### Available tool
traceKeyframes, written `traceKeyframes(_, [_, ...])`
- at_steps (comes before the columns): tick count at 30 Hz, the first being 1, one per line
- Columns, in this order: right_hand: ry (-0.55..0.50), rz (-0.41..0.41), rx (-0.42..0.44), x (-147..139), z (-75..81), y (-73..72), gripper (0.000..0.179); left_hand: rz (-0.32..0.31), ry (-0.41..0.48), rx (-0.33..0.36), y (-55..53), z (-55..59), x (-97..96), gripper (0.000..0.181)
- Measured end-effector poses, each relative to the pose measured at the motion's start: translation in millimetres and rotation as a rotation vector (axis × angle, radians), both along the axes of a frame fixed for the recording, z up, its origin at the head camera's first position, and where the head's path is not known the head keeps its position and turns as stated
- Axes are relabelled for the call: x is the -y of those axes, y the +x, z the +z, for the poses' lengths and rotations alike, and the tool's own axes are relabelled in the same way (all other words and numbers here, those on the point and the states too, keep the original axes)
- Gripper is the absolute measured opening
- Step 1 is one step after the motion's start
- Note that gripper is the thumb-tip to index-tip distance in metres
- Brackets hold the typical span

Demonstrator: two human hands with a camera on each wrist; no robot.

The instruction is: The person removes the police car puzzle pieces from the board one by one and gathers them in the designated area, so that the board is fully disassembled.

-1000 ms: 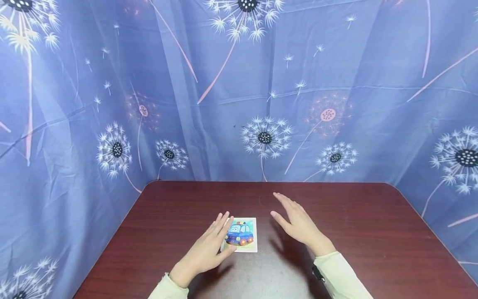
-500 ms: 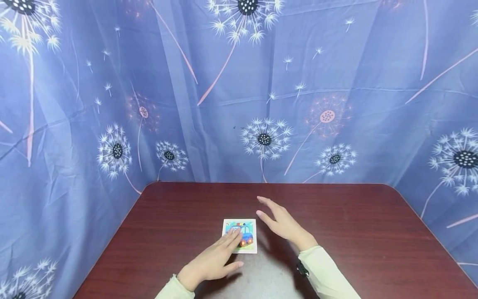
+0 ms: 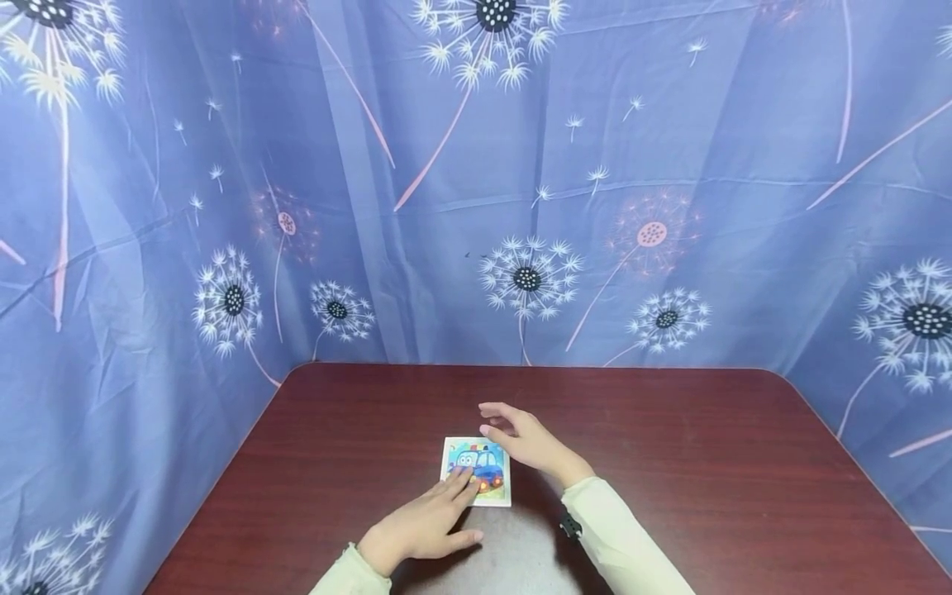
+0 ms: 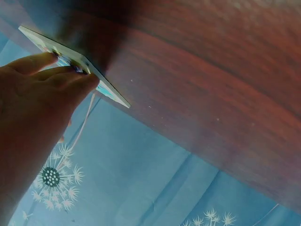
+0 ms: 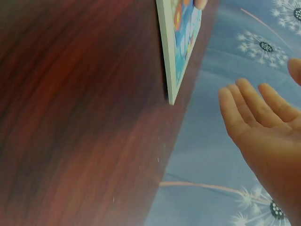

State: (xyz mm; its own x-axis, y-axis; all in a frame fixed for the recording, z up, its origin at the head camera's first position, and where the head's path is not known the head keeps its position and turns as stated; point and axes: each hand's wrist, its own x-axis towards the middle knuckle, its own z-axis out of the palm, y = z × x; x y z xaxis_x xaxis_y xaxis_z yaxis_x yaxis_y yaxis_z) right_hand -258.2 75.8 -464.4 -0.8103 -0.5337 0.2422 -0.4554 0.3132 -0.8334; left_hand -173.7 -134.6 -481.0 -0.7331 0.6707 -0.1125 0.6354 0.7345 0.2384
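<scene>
- Curtain (image 3: 446,165), blue and hanging in folds behind the surface and to either side of it; white and pink dandelions (image 3: 527,278) are printed across it
- Surface (image 3: 706,471), dark reddish-brown with streaked grain and rounded far corners; a pale sheen lies on its near middle
- Sleeves, pale cream, reaching in from the near edge; the right sleeve (image 3: 625,537) shows much of its length, the left sleeve (image 3: 353,574) only its cuff end
- Left hand (image 3: 426,522), palm down, coming from the near left; its fingers are stretched nearly straight with their tips resting on the face of the picture board, and its thumb stands out to the side, just beyond the board's near edge; it grips nothing
- Right hand (image 3: 531,442), raised over the board's far right corner; its fingers are loosely extended and slightly bent, with the thumb apart from them; it has hold of nothing, and the right wrist view shows it apart from the board
- Picture board (image 3: 491,487), square, lying flat near the middle of the surface, between the two hands; it has a white border and a pale, visibly thick edge
- Car (image 3: 488,464), a blue cartoon with eyes on the windscreen and coloured lights on the roof; the left fingers cover part of it
- Black object (image 3: 570,525), small, by the right cuff; too small to make out
</scene>
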Motion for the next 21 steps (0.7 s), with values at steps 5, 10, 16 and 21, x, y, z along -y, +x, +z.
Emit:
traceKeyframes(5, [0.040,0.047,0.029,14,-1.1,-3.7,0.040,0.012,-0.013,0.019,0.5,2.5,0.0,0.071])
traceKeyframes(10, [0.089,0.088,0.061,30,-4.1,-10.7,0.038,0.007,-0.017,0.030,0.3,1.5,0.7,0.072])
traceKeyframes(16, [0.161,0.101,0.092,40,-9.3,-18.0,0.038,0.006,-0.025,0.040,0.1,1.4,-0.2,0.072])
traceKeyframes(21, [0.224,0.112,0.082,44,-13.0,-20.6,0.039,0.009,-0.028,0.059,1.0,3.0,-1.4,0.073])
